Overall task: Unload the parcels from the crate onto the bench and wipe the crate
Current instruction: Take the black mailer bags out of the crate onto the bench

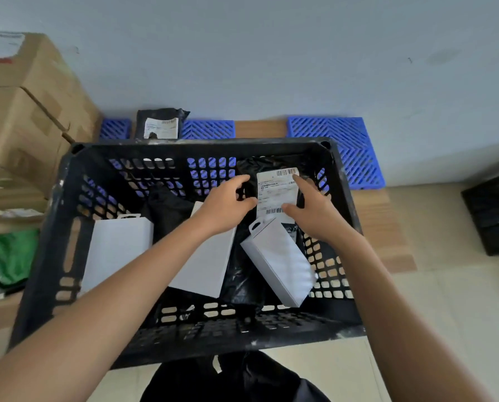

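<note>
Cardboard boxes (25,117) stacked at far left, w/ white labels on top. Blue plastic grates (338,149) to the right of boxes, along the wall. Green cloth (12,256) just below boxes. 2nd black crate (493,210) well right of boxes, on tile floor.

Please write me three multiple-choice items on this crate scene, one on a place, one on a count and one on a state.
1. Where does the black parcel already unloaded lie?
A. beyond the crate's far rim
B. on the cardboard boxes
C. on the green cloth

2. How many white boxes show in the crate?
A. one
B. three
C. five

3. What are both hands doing?
A. wiping the crate
B. hanging idle
C. taking hold of a labelled black parcel

Answers:
1. A: the unloaded parcel lies past the crate, between blue mats.
2. B: three white boxes lie inside.
3. C: the left hand and right hand close on the labelled black parcel.
</note>
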`<state>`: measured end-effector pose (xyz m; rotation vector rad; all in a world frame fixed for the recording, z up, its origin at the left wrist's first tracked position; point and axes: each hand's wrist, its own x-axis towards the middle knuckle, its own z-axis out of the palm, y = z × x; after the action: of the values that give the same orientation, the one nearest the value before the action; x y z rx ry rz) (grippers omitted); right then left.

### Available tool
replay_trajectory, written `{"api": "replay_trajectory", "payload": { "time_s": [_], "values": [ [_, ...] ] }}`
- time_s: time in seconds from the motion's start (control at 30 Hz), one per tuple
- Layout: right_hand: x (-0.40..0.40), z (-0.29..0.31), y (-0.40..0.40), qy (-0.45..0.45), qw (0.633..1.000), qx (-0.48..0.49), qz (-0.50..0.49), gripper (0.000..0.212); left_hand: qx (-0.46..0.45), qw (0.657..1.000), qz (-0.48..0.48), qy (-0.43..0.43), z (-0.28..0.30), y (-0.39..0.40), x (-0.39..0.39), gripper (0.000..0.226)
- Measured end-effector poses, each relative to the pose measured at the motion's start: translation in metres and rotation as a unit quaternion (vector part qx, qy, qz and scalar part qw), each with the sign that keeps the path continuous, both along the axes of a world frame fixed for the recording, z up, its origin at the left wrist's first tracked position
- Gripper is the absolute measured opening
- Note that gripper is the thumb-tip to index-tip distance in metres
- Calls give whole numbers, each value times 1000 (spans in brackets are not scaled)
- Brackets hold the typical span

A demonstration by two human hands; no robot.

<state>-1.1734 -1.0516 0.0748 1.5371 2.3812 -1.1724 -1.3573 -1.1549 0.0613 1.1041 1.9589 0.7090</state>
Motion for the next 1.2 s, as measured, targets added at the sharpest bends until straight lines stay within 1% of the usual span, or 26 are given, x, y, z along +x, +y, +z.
{"api": "replay_trajectory", "payload": {
  "time_s": [0.07, 0.17, 0.3, 0.37, 0.47, 0.6, 0.73, 0.83, 0.9, 0.97, 1.03, 1.1, 1.2],
  "values": [
    [-2, -7, -1, 5, 1000, 7, -9, 77, 9, 1000, -10, 17, -5, 3, 5, 61],
    [-4, -13, 1, 53, 998, 13, -44, 76, 14, 999, -22, 32, -8, 5, 9, 55],
    [-9, -23, 4, 103, 989, -2, -109, 71, -24, 997, -21, 71, -10, 10, 10, 50],
    [-13, -27, 4, 119, 984, -29, -131, 73, -30, 998, -20, 56, -13, 14, 10, 52],
    [-18, -30, 1, 131, 978, -52, -156, 78, -20, 999, -45, 7, -15, 17, 13, 60],
    [-20, -31, -3, 160, 971, -66, -167, 80, 14, 998, -36, -44, -19, 15, 19, 60],
    [-17, -25, -6, 206, 964, -32, -163, 65, 52, 997, -26, -50, -13, 12, 20, 56],
    [-12, -16, -8, 202, 967, -15, -153, 70, 82, 996, -13, -37, -6, 10, 24, 59],
    [-8, -8, -10, 208, 966, -9, -155, 77, 96, 994, -5, -45, 0, 8, 27, 66],
    [-4, 0, -11, 227, 961, 5, -160, 77, 113, 992, 8, -55, 6, 5, 32, 70],
    [0, 8, -15, 247, 955, 15, -164, 76, 139, 989, 19, -52, 11, 2, 37, 70],
    [3, 13, -18, 262, 949, 17, -174, 80, 169, 985, 24, -39, 17, -1, 41, 68],
    [6, 20, -25, 290, 939, 19, -186, 80, 217, 976, 27, -10, 27, -8, 45, 65]
  ]
}}
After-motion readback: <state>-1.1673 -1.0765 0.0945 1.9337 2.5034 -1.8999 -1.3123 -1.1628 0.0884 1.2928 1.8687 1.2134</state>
